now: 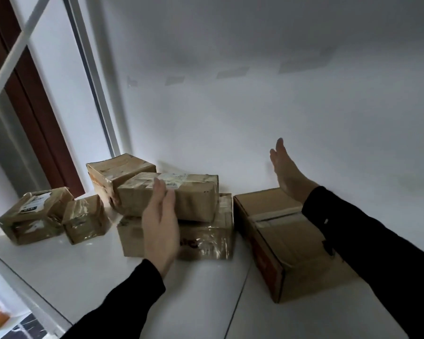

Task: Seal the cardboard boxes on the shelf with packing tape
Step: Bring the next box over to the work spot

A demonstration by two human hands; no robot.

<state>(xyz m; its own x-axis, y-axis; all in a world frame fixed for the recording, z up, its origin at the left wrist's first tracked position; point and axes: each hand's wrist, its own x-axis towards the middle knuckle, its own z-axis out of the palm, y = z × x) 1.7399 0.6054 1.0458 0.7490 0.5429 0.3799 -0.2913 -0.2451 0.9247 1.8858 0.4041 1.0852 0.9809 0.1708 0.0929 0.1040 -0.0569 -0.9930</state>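
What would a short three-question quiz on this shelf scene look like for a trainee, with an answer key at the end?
1. True or false: the long box lies stacked on top of the flat box.
2. Multiple choice: which box is nearest the right hand? A) the large box at the right; B) the labelled box at the far left; C) the small box beside the labelled one.
3. Short answer: what does the left hand hold?

Key: 1 true. 2 A. 3 nothing; its fingers are straight and it is open.
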